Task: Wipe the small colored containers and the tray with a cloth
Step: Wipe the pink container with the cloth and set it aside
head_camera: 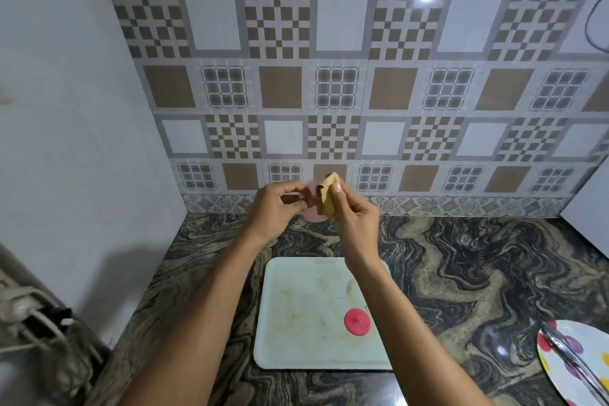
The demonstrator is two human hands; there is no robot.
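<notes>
My left hand [275,206] holds a small pale pink container [311,208] up in front of the tiled wall, above the counter. My right hand [352,221] pinches a folded yellow cloth [331,194] and presses it against the container's right side. Most of the container is hidden by the fingers and the cloth. Below my arms a white rectangular tray [296,339] lies on the counter, stained with brownish smears. A small bright pink lid [357,322] with a knob rests on the tray's right part.
The marbled dark counter [461,273] runs to the right. A spotted plate [560,369] with metal tongs [573,362] on it sits at the right front edge. A white panel [66,142] closes off the left side, with cables at the lower left.
</notes>
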